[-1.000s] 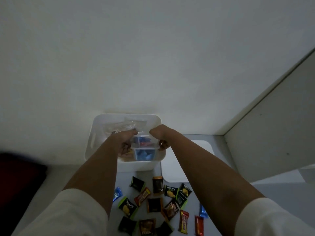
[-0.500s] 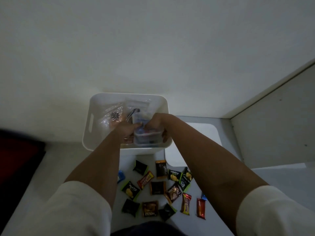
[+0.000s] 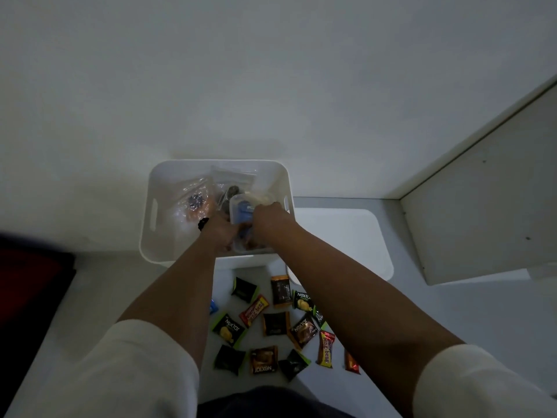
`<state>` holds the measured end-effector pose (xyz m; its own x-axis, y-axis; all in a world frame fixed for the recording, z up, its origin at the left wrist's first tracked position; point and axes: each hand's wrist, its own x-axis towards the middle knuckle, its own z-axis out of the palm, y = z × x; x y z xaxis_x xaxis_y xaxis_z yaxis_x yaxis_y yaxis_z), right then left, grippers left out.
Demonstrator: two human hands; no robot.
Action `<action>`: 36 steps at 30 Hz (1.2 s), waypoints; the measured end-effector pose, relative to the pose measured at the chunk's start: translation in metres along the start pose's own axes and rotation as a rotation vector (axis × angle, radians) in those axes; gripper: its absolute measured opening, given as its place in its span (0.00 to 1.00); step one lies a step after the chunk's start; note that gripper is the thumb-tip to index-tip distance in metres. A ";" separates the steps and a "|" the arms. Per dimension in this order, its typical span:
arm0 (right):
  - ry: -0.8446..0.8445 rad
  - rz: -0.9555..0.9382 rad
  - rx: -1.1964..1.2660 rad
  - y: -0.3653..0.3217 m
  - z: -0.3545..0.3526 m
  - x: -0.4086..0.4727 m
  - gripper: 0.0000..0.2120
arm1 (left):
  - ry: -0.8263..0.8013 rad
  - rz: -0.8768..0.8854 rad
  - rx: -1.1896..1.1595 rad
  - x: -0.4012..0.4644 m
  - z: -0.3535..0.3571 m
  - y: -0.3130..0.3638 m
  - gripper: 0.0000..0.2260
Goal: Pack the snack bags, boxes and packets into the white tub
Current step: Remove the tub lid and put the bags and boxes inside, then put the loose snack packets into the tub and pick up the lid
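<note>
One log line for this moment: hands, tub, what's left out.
hands: left hand, right hand hold clear box | location: inside white tub | pending: snack packets on floor

Both arms outstretched, left hand [image 3: 221,230] and right hand [image 3: 268,220] side by side, fingers curled.

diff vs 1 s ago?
Both hands, left and right, have lowered the clear box from above the near rim down into the tub, beside the clear bags. Both still hold it. Loose packets stay on the floor, untouched.
</note>
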<state>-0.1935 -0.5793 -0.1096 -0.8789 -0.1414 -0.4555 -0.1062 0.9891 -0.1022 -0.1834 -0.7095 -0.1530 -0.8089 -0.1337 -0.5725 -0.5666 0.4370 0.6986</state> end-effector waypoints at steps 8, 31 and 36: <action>0.005 0.153 0.161 0.004 0.015 -0.015 0.29 | -0.113 0.055 0.401 -0.010 0.005 0.011 0.11; 0.464 0.199 0.640 0.162 0.145 -0.168 0.10 | 0.217 0.472 0.555 -0.158 0.054 -0.150 0.34; 0.261 0.151 0.411 0.153 0.210 -0.202 0.39 | 0.086 0.048 0.657 -0.163 0.048 -0.216 0.61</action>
<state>0.0660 -0.4078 -0.2191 -0.9628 0.0692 -0.2614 0.1770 0.8920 -0.4159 0.0783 -0.7395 -0.2312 -0.8558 -0.1595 -0.4921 -0.3384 0.8922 0.2993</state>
